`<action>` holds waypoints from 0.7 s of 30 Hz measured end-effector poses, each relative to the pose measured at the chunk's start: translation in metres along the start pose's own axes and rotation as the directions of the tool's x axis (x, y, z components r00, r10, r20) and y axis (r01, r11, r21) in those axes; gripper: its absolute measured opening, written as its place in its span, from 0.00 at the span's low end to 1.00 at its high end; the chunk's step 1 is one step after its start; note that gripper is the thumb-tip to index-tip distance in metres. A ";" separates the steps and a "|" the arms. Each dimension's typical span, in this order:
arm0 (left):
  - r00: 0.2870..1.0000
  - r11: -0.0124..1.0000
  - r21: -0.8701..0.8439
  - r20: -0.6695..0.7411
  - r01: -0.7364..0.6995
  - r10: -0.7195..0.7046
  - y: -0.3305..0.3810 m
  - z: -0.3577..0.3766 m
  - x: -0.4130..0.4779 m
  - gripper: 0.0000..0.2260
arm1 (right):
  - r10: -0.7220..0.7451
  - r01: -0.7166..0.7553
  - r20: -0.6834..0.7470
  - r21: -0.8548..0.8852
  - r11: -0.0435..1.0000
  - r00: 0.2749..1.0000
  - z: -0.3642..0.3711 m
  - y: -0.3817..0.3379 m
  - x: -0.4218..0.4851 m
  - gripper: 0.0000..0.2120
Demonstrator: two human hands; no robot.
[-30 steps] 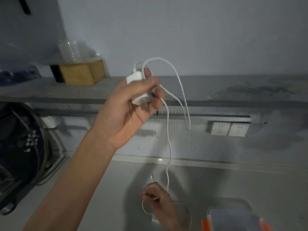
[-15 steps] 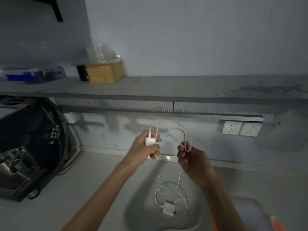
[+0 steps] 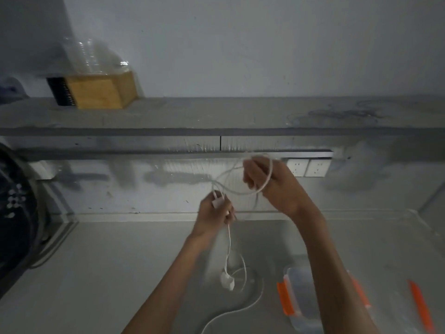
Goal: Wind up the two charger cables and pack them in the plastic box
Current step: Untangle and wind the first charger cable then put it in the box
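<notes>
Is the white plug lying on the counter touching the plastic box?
Apart. The head view shows bare grey counter between the plug and the plastic box with orange clips.

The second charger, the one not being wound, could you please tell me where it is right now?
In the head view, the second charger lies on the grey counter at bottom centre, below the left hand and left of the plastic box, its cable loose around it.

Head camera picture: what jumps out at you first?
Two bare hands mid-frame: the left hand grips a white charger plug, the right hand loops its thin white cable. Below, a second white charger lies on the grey counter beside a clear orange-clipped plastic box.
</notes>
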State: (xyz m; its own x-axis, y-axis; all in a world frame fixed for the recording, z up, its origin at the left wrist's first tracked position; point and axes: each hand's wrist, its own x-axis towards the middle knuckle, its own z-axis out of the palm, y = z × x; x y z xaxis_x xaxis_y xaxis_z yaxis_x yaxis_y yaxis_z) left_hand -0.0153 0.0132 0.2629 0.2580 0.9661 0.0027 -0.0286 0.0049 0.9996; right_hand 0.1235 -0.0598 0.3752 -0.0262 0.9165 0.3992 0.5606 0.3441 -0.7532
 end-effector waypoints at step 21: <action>0.953 0.979 0.018 0.235 -0.202 0.192 0.102 -0.014 -0.005 0.02 | 0.381 -0.410 0.167 0.206 0.888 0.909 0.126 0.172 -0.043 0.15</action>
State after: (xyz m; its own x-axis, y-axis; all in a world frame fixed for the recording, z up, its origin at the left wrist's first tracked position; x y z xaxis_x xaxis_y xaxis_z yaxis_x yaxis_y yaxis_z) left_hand -0.0327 0.0127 0.3640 0.4671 0.8610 0.2011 -0.0628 -0.1945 0.9789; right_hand 0.1167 -0.0146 0.1631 0.0516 0.9986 -0.0113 0.3382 -0.0281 -0.9406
